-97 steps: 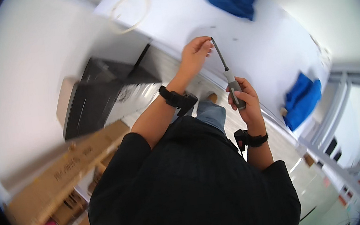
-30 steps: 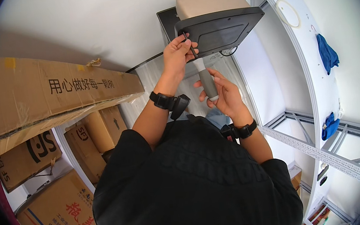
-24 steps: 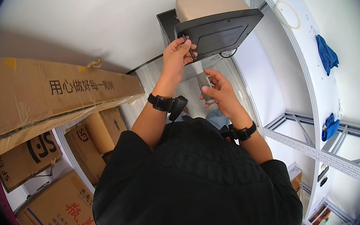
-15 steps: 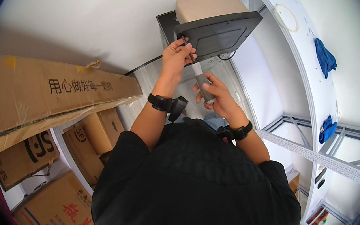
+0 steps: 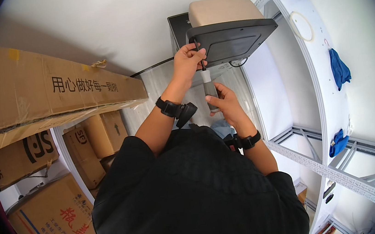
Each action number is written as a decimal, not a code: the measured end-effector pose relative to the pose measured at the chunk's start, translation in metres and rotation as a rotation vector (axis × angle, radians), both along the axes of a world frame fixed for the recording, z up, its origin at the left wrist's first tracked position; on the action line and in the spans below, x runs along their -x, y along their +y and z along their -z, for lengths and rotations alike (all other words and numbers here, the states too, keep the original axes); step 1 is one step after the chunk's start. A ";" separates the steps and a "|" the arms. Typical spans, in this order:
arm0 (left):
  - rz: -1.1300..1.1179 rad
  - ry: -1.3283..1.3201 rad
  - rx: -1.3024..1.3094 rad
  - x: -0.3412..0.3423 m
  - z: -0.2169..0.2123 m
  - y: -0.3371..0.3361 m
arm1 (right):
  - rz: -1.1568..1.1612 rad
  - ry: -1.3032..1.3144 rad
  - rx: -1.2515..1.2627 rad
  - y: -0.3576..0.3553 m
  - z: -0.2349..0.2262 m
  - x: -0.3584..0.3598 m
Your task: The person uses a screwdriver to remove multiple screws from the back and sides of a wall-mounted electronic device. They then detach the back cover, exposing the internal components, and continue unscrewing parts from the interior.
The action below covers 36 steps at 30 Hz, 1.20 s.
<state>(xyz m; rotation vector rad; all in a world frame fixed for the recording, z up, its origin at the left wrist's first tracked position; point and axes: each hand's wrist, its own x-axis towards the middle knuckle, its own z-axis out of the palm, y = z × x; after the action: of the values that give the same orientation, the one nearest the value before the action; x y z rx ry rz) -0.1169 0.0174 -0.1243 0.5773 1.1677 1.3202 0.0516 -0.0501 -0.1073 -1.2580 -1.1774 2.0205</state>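
Note:
A screwdriver [image 5: 210, 90] with a grey handle, white collar and dark shaft stands nearly upright in the picture. My left hand [image 5: 188, 65] pinches its shaft close to the left corner of a black panel [image 5: 230, 43]. Whether the tip meets a screw there is hidden by my fingers. Lower down, my right hand [image 5: 226, 104] holds the grey handle between thumb and fingers. The panel is the dark, ribbed face of a chair or stool seat-like piece, with a beige block [image 5: 226, 11] behind it.
A long cardboard box [image 5: 68, 89] lies at the left, above more cartons [image 5: 61, 224]. White shelving with metal frames [image 5: 308, 140] rises on the right, with blue cloths [image 5: 339, 69] hanging there. A black cabinet-like thing [image 5: 179, 28] stands behind the panel against the wall.
The screwdriver has turned a little more upright. My right hand's fingers have shifted their hold around the handle, while my left hand still pinches the shaft. The whole view has shifted slightly.

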 end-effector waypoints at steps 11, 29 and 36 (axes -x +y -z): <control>0.016 -0.097 0.007 0.001 -0.006 -0.001 | -0.062 0.351 0.235 0.011 0.002 -0.005; -0.023 -0.123 0.031 0.002 -0.004 0.001 | -0.135 0.341 0.224 0.012 -0.003 -0.008; -0.010 -0.110 0.028 0.004 -0.002 0.002 | -0.074 0.118 0.092 0.005 0.002 -0.005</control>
<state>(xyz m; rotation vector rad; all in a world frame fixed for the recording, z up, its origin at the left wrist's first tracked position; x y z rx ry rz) -0.1210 0.0190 -0.1221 0.4728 1.0981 1.3252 0.0570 -0.0456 -0.1092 -1.1351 -1.1021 2.1938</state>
